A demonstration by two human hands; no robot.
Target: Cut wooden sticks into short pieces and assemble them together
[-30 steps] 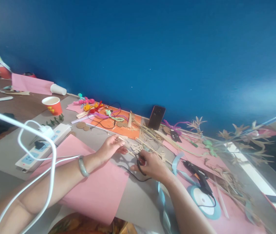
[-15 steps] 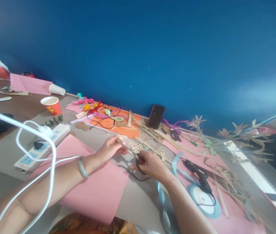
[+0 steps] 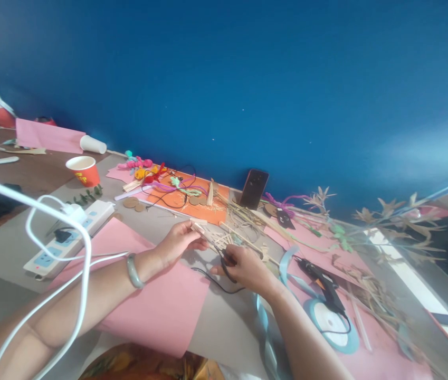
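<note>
In the middle of the head view, my left hand (image 3: 179, 241) pinches a small, pale, flat strip (image 3: 197, 227) between thumb and fingers. I cannot make out whether it is wood or straw. My right hand (image 3: 245, 268) is closed round the dark handles of a pair of scissors (image 3: 227, 265). The blades point up and left toward the strip at the left fingertips; whether they touch it is too small to tell. Pale thin sticks (image 3: 229, 240) lie on the table just behind the scissors. A jade-coloured bangle (image 3: 134, 272) sits on my left wrist.
Pink paper (image 3: 164, 306) lies under my left forearm. A white power strip (image 3: 69, 240) and its cable stand left, near a red paper cup (image 3: 84, 171). A phone (image 3: 253, 189) leans on the blue wall. Right are a glue gun (image 3: 322, 285) and a blue ribbon roll (image 3: 332, 324).
</note>
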